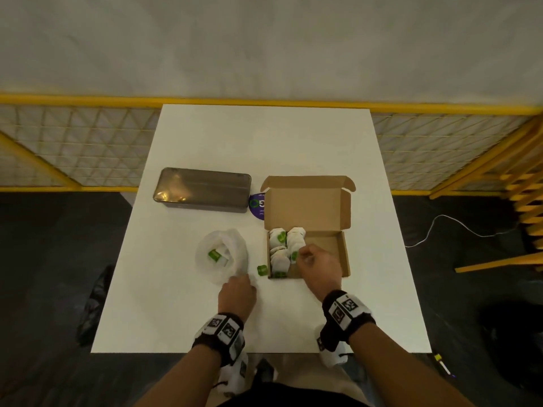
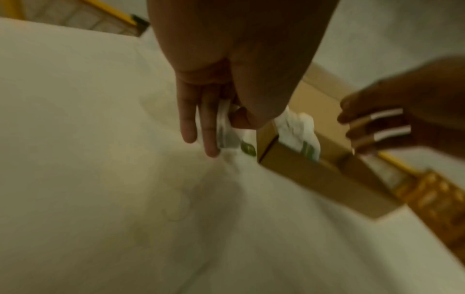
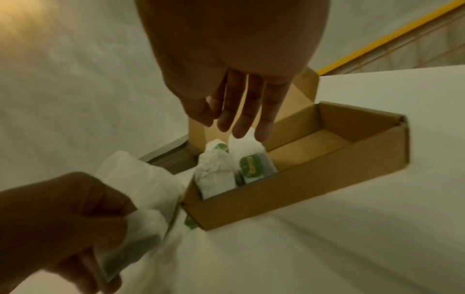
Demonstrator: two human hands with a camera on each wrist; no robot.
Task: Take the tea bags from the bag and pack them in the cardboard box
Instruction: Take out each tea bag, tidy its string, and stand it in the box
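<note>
An open cardboard box (image 1: 345, 254) lies on the white table (image 1: 264, 142), with several white tea bags (image 1: 280, 251) with green tags packed in its left part. My right hand (image 1: 302, 254) hovers over them, and the right wrist view shows its fingers (image 3: 236, 123) straight, tips at the top edge of one tea bag (image 3: 254, 159). Left of the box sits a crumpled clear plastic bag (image 1: 223, 254) with a tea bag (image 1: 216, 255) inside. My left hand (image 1: 238, 289) pinches the bag's near edge (image 2: 225, 127). A loose green tag (image 1: 261, 270) lies between bag and box.
A shut grey metal tin (image 1: 202, 189) lies at the back left, and a round purple sticker (image 1: 257, 205) shows beside the box lid. A yellow mesh fence (image 1: 88, 142) runs behind the table. A white cable (image 1: 440, 224) trails on the dark floor at the right.
</note>
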